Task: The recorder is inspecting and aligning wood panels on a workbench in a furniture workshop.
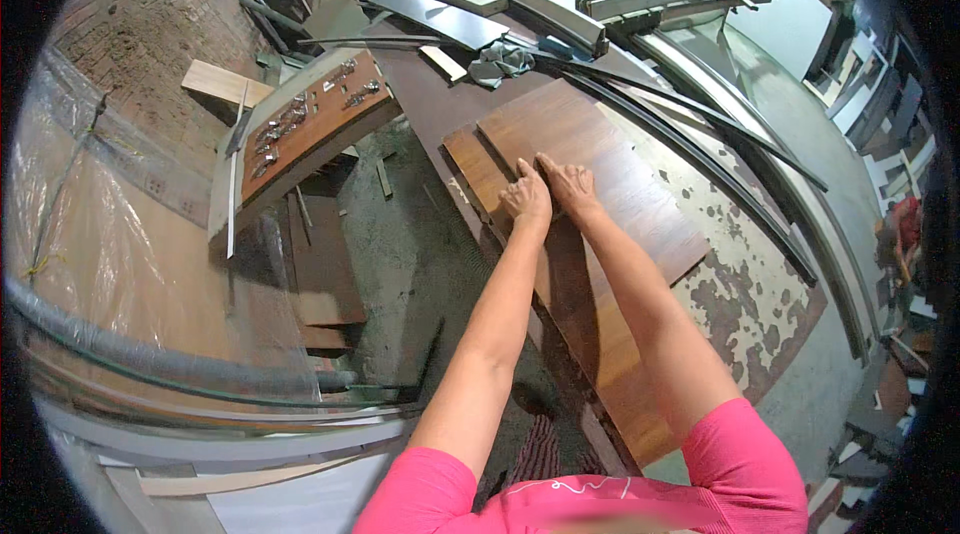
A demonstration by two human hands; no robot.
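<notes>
A wide brown wood-grain board (630, 189) lies on top of a longer, similar board (640, 389), with the lower one showing along the left side. My left hand (527, 199) rests near the upper board's left edge, index finger stretched forward and the other fingers partly bent. Close beside it, my right hand (570, 186) lies on the upper board, its index finger also extended toward that edge. Both hands press on the wood from above, and neither is wrapped round anything I can see. My thumbs are mostly hidden.
Under the boards is a worktable with a patchy, peeling top (735, 274). Long dark metal strips (690, 114) cross it at right. A grey cloth (500, 64) lies beyond the boards. At left, a tilted panel (325, 104) carries small metal fittings; plastic-wrapped sheets (130, 244) stand nearer.
</notes>
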